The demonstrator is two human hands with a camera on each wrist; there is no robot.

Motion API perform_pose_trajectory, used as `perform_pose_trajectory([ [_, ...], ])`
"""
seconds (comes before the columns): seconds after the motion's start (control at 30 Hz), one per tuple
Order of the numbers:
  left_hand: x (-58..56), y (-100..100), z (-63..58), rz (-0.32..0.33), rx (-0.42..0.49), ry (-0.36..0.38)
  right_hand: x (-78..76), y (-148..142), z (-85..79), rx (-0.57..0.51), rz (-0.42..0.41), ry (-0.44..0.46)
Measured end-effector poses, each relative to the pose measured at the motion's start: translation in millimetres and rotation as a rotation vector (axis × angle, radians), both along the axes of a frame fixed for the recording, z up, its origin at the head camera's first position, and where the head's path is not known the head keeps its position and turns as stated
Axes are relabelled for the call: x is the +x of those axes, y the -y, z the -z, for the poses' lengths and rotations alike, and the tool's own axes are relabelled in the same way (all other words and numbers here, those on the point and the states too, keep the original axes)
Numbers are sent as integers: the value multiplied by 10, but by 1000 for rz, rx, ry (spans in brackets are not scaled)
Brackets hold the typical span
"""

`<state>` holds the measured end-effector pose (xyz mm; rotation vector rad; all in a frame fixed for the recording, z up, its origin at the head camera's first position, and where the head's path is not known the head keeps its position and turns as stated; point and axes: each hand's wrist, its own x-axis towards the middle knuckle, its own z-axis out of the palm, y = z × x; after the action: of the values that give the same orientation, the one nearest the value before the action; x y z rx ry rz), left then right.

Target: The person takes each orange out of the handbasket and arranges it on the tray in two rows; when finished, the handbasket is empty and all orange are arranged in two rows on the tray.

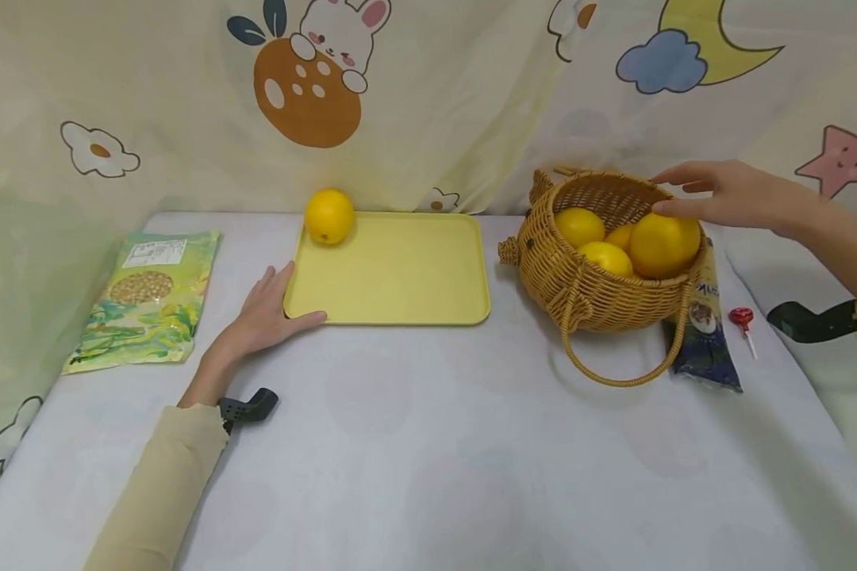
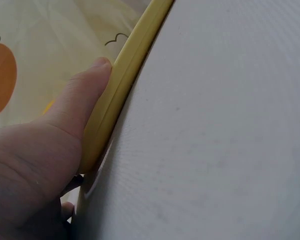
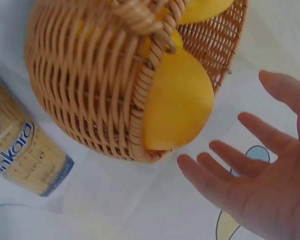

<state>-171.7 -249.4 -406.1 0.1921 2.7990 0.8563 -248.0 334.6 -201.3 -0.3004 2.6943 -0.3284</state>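
Observation:
My left hand (image 1: pixel 264 313) rests against the near-left corner of a yellow tray (image 1: pixel 400 270), fingers extended along its left side. In the left wrist view, the thumb of this hand (image 2: pixel 45 145) lies along the tray's rim (image 2: pixel 122 85). An orange (image 1: pixel 329 216) sits at the tray's far-left corner. On the right stands a wicker basket (image 1: pixel 543 262) holding yellow fruits, including a lemon (image 1: pixel 580 228) and a larger yellow fruit (image 1: pixel 664 246). My right hand (image 1: pixel 735 194) is over the basket's right rim. Its fingers are spread and hold nothing, apart from the large fruit (image 3: pixel 180 100) in the right wrist view.
A green bag (image 1: pixel 146 305) picturing yellowish grains lies at the left. Beside the basket is a packet of pasta (image 3: pixel 30 155), partly hidden in the head view. A red lollipop (image 1: pixel 741 319) lies near the table's right edge. The basket's handle (image 1: pixel 624 383) hangs toward the front.

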Motion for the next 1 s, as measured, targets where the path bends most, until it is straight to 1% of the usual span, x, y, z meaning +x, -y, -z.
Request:
perform_pose_trajectory([
  [0.17, 0, 7, -2, -5, -10, 2, -95, 20, -22, 34, -53, 34],
  [0.4, 1, -20, -19, 4, 0, -3, -179, 68, -26, 68, -109, 113],
  [0.5, 13, -11, -22, 2, -2, 5, -208, 114, 4, 93, -118, 146],
  [0.7, 14, 7, -14, 4, -6, -2, -285, 212, 83, 127, -131, 215],
  [0.87, 14, 13, 6, 1, -10, -3, -370, 311, 162, 126, -125, 305],
  [1.0, 3, 4, -2, 3, -1, -11, -429, 389, 226, 159, -132, 335],
])
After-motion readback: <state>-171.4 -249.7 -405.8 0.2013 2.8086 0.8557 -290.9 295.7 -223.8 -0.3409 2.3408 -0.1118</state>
